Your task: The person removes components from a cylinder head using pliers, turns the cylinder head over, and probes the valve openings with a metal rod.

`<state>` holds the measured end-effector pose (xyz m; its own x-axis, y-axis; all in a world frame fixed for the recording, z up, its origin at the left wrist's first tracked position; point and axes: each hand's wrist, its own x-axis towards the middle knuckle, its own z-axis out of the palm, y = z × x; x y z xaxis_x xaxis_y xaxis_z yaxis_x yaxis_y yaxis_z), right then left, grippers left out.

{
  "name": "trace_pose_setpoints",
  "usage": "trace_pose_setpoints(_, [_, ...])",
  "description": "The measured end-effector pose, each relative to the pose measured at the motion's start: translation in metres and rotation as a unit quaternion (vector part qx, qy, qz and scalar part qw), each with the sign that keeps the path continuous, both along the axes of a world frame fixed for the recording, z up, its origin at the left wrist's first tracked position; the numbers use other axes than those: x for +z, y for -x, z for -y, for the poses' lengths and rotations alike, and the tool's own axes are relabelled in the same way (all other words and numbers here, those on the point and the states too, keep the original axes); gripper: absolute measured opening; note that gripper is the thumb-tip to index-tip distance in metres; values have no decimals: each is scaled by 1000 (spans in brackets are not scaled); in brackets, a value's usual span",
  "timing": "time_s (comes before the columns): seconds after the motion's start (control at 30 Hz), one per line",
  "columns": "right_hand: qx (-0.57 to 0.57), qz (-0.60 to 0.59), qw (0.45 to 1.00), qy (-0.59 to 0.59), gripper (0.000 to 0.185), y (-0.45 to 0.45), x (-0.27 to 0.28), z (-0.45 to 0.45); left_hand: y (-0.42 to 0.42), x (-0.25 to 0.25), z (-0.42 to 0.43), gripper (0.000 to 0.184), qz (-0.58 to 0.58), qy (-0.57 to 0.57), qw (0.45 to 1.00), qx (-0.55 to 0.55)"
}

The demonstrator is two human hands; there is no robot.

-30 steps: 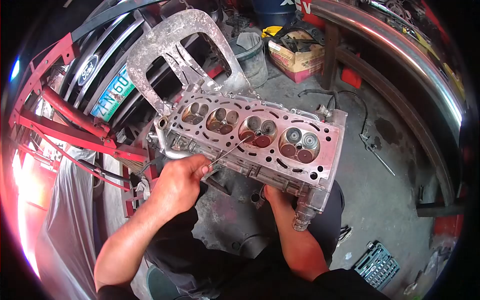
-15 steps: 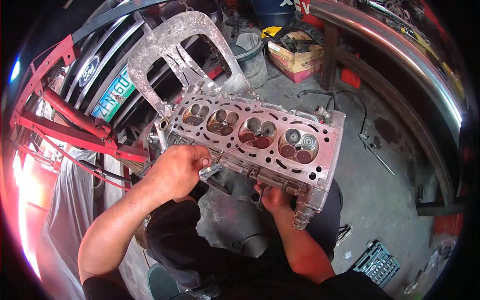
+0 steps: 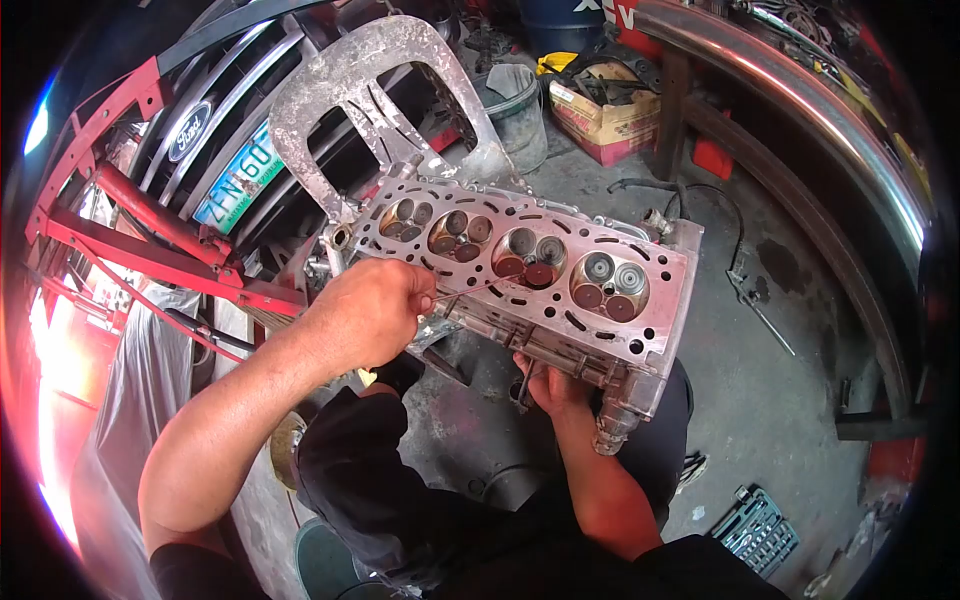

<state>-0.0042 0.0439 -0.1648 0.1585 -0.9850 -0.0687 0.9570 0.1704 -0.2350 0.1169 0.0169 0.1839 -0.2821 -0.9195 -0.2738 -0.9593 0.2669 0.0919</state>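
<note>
A cylinder head (image 3: pixel 480 292) lies tilted with its combustion face up, showing four round chambers with valves. My left hand (image 3: pixel 378 308) is closed around a thin metal rod (image 3: pixel 465 292). The rod's far end reaches the dark valves of the third chamber (image 3: pixel 528 257) from the left. Below the head's near edge, my right hand (image 3: pixel 550 383) grips its underside, fingers partly hidden. A short dark rod-like piece (image 3: pixel 525 384) shows beside those fingers; whether they hold it I cannot tell.
A worn plastic chair (image 3: pixel 375 90) stands behind the head. To the left are a red metal frame (image 3: pixel 150 245) and a Ford grille (image 3: pixel 190 130). A bucket (image 3: pixel 515 120), a cardboard box (image 3: pixel 605 115), a curved bumper (image 3: pixel 790 90) and a socket set (image 3: pixel 755 530) surround the area.
My left hand has risen slightly and the rod lies at a flatter angle, its tip still at the third chamber. My right hand stays under the head. The whole view has shifted a little.
</note>
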Motion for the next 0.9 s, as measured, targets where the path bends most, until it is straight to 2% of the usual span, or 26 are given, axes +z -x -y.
trace_pose_setpoints(0.17, [3, 6, 1000, 2, 38, -1, -4, -1, 0, -2, 6, 9, -2, 8, 1000, -14])
trace_pose_setpoints(0.27, [-9, -3, 1000, -9, 38, -2, -11, -3, 5, 2, 12, 10, 35, -11, 999, -27])
trace_pose_setpoints(0.37, [-46, -122, 990, 51, 37, -1, -17, -5, 13, 7, 16, 19, 69, -17, 996, -47])
trace_pose_setpoints(0.43, [-87, -133, 987, 30, 40, -3, -20, -1, 21, 11, 17, 18, 87, -14, 995, -53])
trace_pose_setpoints(0.5, [-126, -134, 983, 17, 41, -13, -61, 8, 30, 17, 18, 17, 124, 8, 990, -69])
trace_pose_setpoints(0.57, [-160, -135, 978, 6, 43, -14, -64, 8, 41, 24, 19, 16, 160, 30, 984, -80])
trace_pose_setpoints(0.63, [-126, -118, 984, 44, 43, -6, -25, 0, 51, 31, 23, 19, 225, -11, 970, -97])
trace_pose_setpoints(0.7, [-84, -90, 991, 54, 43, 0, -1, -1, 52, 35, 20, 19, 225, 6, 967, -117])
trace_pose_setpoints(0.77, [-54, -65, 995, 48, 41, -1, 0, -1, 52, 34, 19, 19, 225, 20, 964, -139])
trace_pose_setpoints(0.9, [-49, -85, 995, 36, 36, -2, -11, 3, 50, 32, 18, 17, 202, 5, 974, -99])
